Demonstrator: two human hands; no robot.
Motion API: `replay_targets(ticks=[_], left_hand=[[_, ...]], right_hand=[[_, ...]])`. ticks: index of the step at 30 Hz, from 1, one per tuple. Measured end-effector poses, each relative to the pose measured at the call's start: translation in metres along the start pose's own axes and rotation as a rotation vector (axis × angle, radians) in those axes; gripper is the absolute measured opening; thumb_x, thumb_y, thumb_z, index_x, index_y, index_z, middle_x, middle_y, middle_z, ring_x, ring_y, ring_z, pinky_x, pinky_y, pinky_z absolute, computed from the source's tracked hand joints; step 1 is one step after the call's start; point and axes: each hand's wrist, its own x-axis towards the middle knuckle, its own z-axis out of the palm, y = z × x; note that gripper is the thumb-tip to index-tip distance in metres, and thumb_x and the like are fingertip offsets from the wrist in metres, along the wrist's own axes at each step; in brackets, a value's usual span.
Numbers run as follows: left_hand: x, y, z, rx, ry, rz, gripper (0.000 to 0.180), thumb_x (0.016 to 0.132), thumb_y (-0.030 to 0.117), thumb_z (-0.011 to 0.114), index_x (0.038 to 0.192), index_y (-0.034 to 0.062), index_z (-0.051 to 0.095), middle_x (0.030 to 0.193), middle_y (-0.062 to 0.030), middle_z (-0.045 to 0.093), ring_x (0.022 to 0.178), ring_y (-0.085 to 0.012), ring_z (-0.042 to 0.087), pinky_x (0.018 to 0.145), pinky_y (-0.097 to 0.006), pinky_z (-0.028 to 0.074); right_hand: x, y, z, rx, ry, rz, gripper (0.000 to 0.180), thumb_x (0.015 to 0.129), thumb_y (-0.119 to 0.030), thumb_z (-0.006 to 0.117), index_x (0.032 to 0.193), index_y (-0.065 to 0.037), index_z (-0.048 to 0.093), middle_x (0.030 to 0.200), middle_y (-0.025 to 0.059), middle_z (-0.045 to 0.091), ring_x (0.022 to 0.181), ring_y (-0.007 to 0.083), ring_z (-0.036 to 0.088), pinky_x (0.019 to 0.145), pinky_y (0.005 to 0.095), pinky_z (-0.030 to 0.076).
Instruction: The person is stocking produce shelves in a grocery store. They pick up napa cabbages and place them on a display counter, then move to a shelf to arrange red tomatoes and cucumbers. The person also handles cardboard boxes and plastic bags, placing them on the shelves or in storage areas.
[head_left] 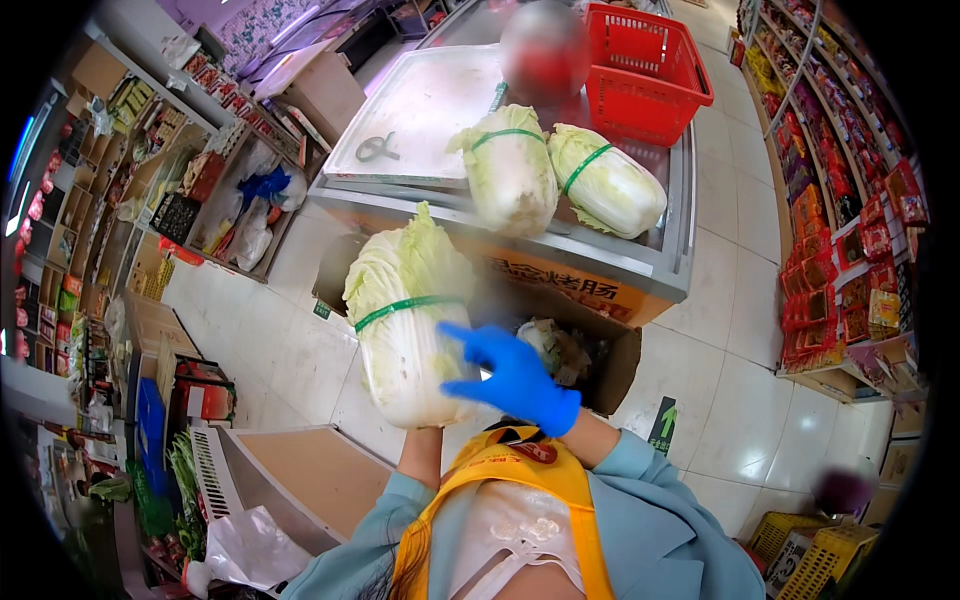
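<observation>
Cabbage (405,360) w/ green band (400,306), blue-gloved R hand (512,378) at its side, spread wide, L hand hidden behind, can't tell grip, 2 more cabbages (512,185) on cabinet (660,273)

Near cabbage (405,355): upright, green band round it.
Left hand: hidden behind that cabbage, wrist (421,452) showing below.
Right hand (512,378): blue-gloved, fingers spread, at its right side.
Case (620,268): bears two banded cabbages (620,192), a white board (425,105), a red basket (650,105).
Carton (617,368): open, below the case's front.
</observation>
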Motion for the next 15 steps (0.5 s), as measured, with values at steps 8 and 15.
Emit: replay_targets(ticks=[8,15], left_hand=[[0.009,0.011,0.012,0.028,-0.007,0.066,0.058,0.09,0.04,0.043,0.137,0.0079,0.031,0.137,-0.0089,0.037,0.121,-0.0207,0.04,0.101,-0.034,0.033],[0.008,0.033,0.006,0.072,0.013,0.149,0.057,0.09,0.039,0.044,0.137,0.0078,0.031,0.137,-0.0088,0.037,0.121,-0.0204,0.04,0.101,-0.034,0.033]], right_hand=[[-0.031,0.024,-0.019,-0.26,0.019,-0.065,0.014,0.079,-0.019,0.065,0.08,-0.005,0.064,0.073,0.0121,0.058,0.067,0.0297,0.055,0.06,0.0354,0.045],[-0.049,0.056,-0.082,-0.585,-0.241,0.545,0.052,0.087,-0.027,0.054,0.133,-0.011,0.036,0.115,0.0206,0.054,0.098,0.0307,0.057,0.084,0.0343,0.046]])
